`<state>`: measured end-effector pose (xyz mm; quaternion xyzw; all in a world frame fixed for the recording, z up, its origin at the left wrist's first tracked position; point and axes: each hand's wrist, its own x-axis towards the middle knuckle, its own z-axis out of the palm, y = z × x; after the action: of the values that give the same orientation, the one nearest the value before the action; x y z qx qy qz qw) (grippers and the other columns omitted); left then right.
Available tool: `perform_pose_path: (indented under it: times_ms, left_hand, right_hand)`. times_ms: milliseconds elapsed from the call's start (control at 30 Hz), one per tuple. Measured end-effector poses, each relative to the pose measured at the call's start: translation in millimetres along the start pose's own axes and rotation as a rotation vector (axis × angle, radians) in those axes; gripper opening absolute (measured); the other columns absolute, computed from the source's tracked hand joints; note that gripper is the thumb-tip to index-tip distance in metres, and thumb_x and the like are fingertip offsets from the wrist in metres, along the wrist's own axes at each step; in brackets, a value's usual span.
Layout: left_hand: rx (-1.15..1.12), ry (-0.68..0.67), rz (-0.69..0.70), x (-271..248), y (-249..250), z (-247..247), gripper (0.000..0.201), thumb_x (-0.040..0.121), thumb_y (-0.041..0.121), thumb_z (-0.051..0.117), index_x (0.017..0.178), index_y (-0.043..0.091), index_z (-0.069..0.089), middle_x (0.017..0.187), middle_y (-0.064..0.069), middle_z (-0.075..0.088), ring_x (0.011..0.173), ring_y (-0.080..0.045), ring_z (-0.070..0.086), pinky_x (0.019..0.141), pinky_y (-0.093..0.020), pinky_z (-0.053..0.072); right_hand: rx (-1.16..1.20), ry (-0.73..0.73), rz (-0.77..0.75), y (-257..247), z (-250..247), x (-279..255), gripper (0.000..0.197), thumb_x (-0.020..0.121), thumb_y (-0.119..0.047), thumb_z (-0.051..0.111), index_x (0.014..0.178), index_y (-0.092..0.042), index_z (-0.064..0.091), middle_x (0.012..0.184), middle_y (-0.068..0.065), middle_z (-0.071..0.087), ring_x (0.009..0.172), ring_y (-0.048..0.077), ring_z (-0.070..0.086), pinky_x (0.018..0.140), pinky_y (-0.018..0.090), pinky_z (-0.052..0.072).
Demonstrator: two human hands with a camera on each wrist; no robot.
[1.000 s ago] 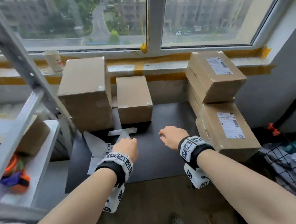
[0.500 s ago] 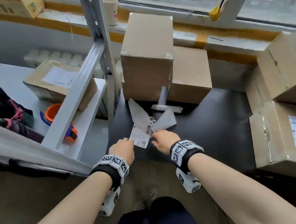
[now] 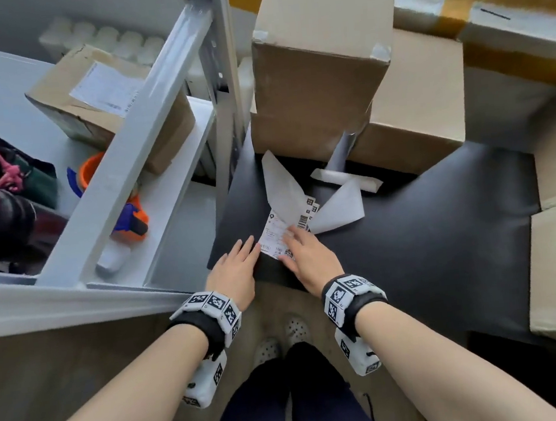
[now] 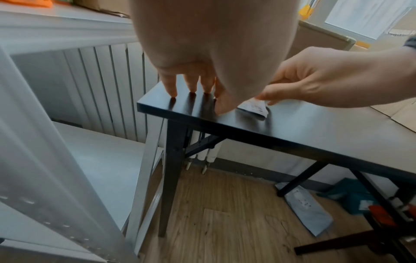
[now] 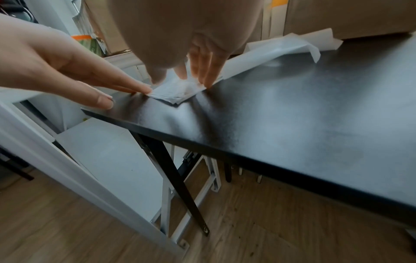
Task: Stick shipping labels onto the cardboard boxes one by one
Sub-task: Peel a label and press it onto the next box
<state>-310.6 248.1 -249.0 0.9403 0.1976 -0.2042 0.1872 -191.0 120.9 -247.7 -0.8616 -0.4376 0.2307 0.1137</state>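
While both hands reach down to the near left corner of a black table (image 3: 411, 247), a small stack of printed shipping labels (image 3: 274, 236) lies between them, its long axis running away from the person and slightly to the right. The right hand (image 3: 309, 258) rests flat on the stack's near right part, fingers straight and spread, so it is the nearer hand. The left hand (image 3: 236, 269) lies just beside the stack's left edge, fingers straight, fingertips on the tabletop and apparently touching the paper, though that contact is hard to confirm. Neither hand grips anything. Peeled white backing sheets (image 3: 335, 211) lie just beyond the labels. Two plain cardboard boxes (image 3: 317, 79) stand at the far edge, with open dark tabletop to the right. The table's left and near edges are close, and a white metal shelf frame (image 3: 146, 148) stands immediately left.
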Motion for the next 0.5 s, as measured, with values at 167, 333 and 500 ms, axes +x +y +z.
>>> perform_pose_path:
  times_ms: [167,333,500]
  left_hand:
    - [0.005,0.099,0.032,-2.6,-0.7,5.7,0.060,0.094,0.008,0.037,0.150,0.021,0.017,0.160,0.001,0.006,0.148,-0.016,0.007,0.120,-0.031,0.012]
    - [-0.074,0.205,0.095,-5.6,4.3,10.8,0.050,0.085,0.000,0.050,0.133,0.013,0.052,0.149,-0.012,0.038,0.141,-0.028,0.032,0.114,-0.038,0.030]
    - [-0.090,0.275,0.113,-8.0,13.2,7.2,0.042,0.076,0.000,0.061,0.116,0.012,0.064,0.124,-0.013,0.058,0.115,-0.032,0.056,0.085,-0.041,0.054]
  right_hand:
    - [0.009,0.044,0.010,10.8,7.1,1.1,0.057,0.094,-0.028,0.053,0.143,-0.006,0.035,0.153,0.011,0.027,0.139,0.027,0.029,0.111,0.037,0.029]
    - [0.019,0.062,0.022,9.5,9.5,1.6,0.051,0.093,-0.024,0.054,0.139,-0.006,0.041,0.150,0.012,0.032,0.136,0.027,0.033,0.108,0.036,0.033]
    - [-0.044,0.166,-0.044,9.6,13.6,0.4,0.019,0.071,-0.010,0.077,0.085,-0.003,0.065,0.106,0.016,0.067,0.093,0.031,0.067,0.056,0.034,0.058]
